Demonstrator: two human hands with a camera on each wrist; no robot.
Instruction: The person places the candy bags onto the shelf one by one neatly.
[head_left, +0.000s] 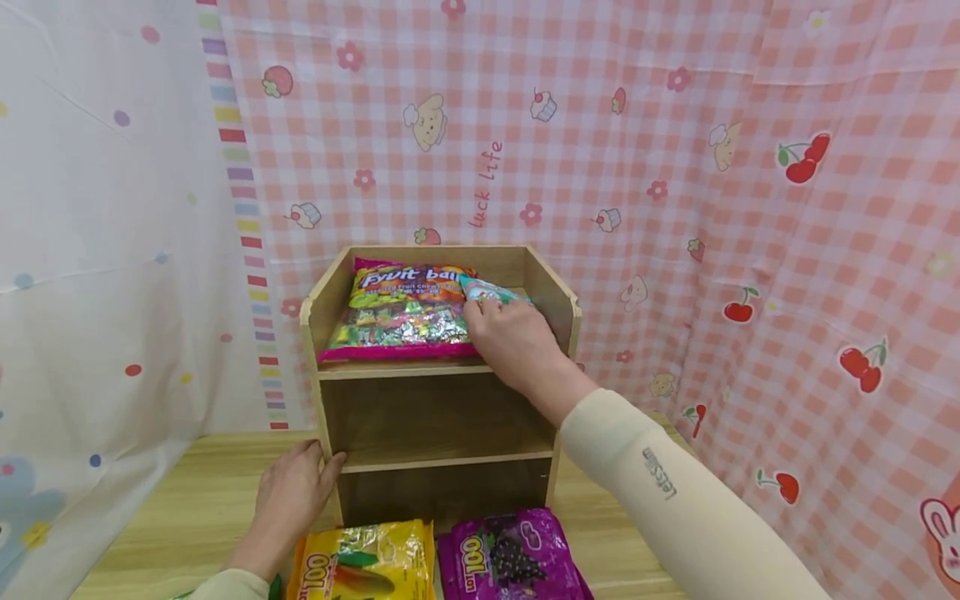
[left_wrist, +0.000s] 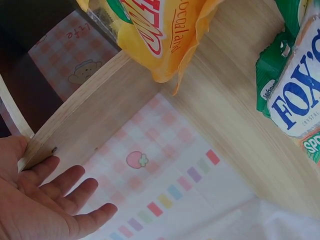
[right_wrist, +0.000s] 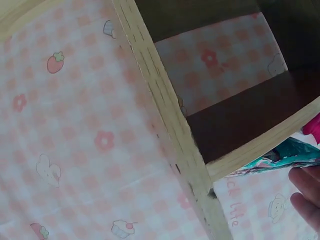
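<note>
A small wooden shelf unit [head_left: 450, 461] stands ahead of me. On its top tier, at the left, lies a large Fruit ball candy bag [head_left: 408, 317] with pink edges. My right hand [head_left: 517, 342] holds a teal candy bag [head_left: 491, 289] at the right of that tier, beside the Fruit ball bag. The right wrist view shows two fingertips against the teal bag [right_wrist: 285, 154]; the thumb is hidden. My left hand [head_left: 296, 483] grips the unit's left side panel [left_wrist: 95, 102], thumb at the front edge and fingers along the outer face.
A yellow candy bag [head_left: 367, 562] and a purple candy bag [head_left: 513, 558] sit at the foot of the unit. Left of them is a green FOX'S bag [left_wrist: 295, 95]. Patterned curtains [head_left: 637, 125] hang behind and on both sides.
</note>
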